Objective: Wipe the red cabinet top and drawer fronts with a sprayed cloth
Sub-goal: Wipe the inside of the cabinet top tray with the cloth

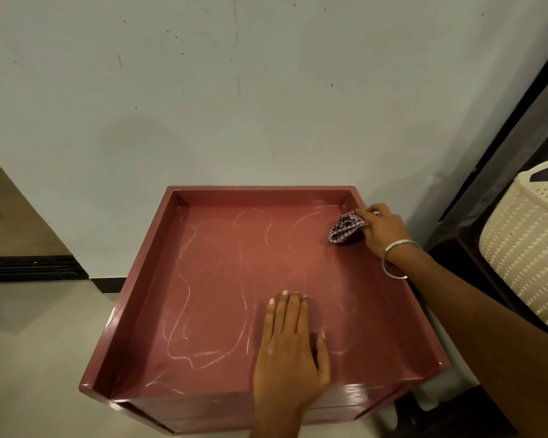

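Cabinet top (222, 279) being wiped: checked cloth (345, 228) being gripped by right hand (382, 230) at far-right corner; left hand (290, 346) being pressed flat, grip empty. Streaked centre likely needing sweep next.

The single head view looks steeply down and forward from above the near edge of the red cabinet (222, 279), close enough that its raised-rim top fills the lower middle of the frame. It faces a pale wall (234, 90) just behind the cabinet, with floor (38, 358) at lower left and a cream basket (525, 248) at the right edge. Both forearms reach in from the bottom and right, and wide-angle distortion bends the frame's outer lines.
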Demonstrator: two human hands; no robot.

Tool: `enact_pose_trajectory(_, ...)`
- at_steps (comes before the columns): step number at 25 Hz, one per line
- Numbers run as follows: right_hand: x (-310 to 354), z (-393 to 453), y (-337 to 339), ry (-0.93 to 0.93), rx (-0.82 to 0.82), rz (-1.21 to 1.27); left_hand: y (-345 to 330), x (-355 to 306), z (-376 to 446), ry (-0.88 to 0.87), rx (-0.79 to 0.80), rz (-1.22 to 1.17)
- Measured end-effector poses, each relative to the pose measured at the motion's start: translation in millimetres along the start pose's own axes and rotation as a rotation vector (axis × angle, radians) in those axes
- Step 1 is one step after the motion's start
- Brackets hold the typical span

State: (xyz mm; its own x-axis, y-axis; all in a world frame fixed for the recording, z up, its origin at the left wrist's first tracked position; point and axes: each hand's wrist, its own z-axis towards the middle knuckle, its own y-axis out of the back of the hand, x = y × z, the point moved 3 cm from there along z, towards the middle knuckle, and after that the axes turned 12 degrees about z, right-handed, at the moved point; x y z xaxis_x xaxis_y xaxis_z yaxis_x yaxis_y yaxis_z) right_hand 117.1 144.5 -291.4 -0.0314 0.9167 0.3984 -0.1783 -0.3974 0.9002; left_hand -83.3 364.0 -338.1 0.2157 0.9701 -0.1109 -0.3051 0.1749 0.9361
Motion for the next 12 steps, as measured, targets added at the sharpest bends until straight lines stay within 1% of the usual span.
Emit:
enact_pose_trajectory(5, 0.1, 37.9, -6.3, -0.006, -0.004, -0.031, -1.3, -1.4, -0.8, -0.005, -0.009, -0.003)
enact_pose_trajectory(12, 0.7, 68.4, -13.8, 0.006, -0.018, -0.087, 0.0, -3.3, -0.4, -0.002, 0.003, -0.004)
